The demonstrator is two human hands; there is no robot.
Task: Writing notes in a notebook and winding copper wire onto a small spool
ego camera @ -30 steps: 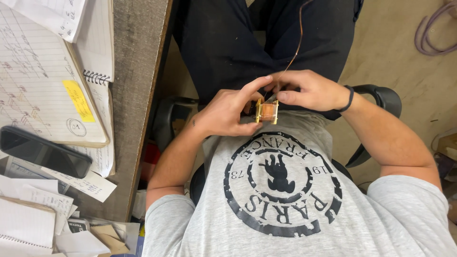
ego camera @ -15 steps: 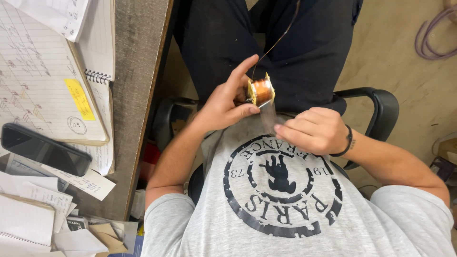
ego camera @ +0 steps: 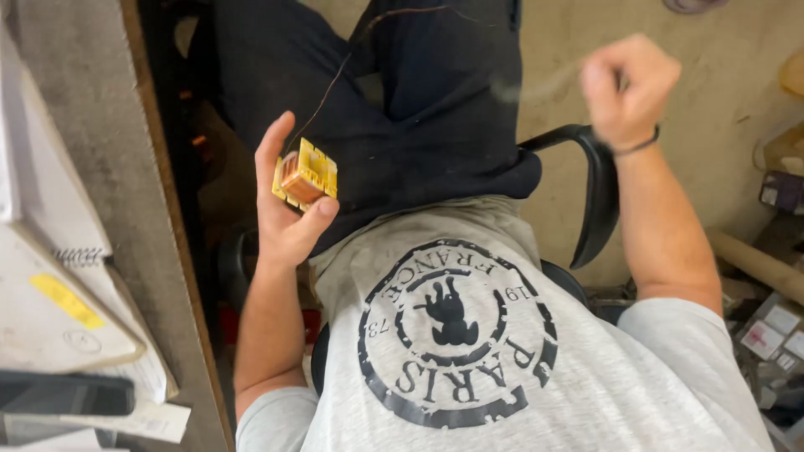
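The left hand (ego camera: pixel 289 213) is raised above the lap, with its palm turned up and toward the right. It holds a small yellow bobbin (ego camera: pixel 305 175) wound with copper-coloured wire. The thumb presses against the lower side of the bobbin, and the long fingers stand behind it, only half curled, so the hand is fairly open and grips the bobbin lightly between thumb and fingers. The bobbin sits just over the dark trousers (ego camera: pixel 402 100), a little in front of the grey shirt (ego camera: pixel 469 335) with its round black print. From the bobbin, 1 thin copper wire (ego camera: pixel 339 75) runs up and away across the trousers toward the top of the view. The right hand (ego camera: pixel 628 88) is lifted far to the right, well apart from the bobbin, over the black armrest (ego camera: pixel 596 192) of the chair. Its fingers are pressed together into a loose fist, and it is blurred, so I cannot tell if it pinches the end of the wire or anything else. A dark band (ego camera: pixel 636 148) goes around this wrist. On the left side stands a wooden desk (ego camera: pixel 92 100) with a spiral notebook (ego camera: pixel 75 310) that carries a yellow sticky note, and a dark flat device (ego camera: pixel 63 392) lies near the lower edge. Some small boxes (ego camera: pixel 775 331) lie on the floor at the right.
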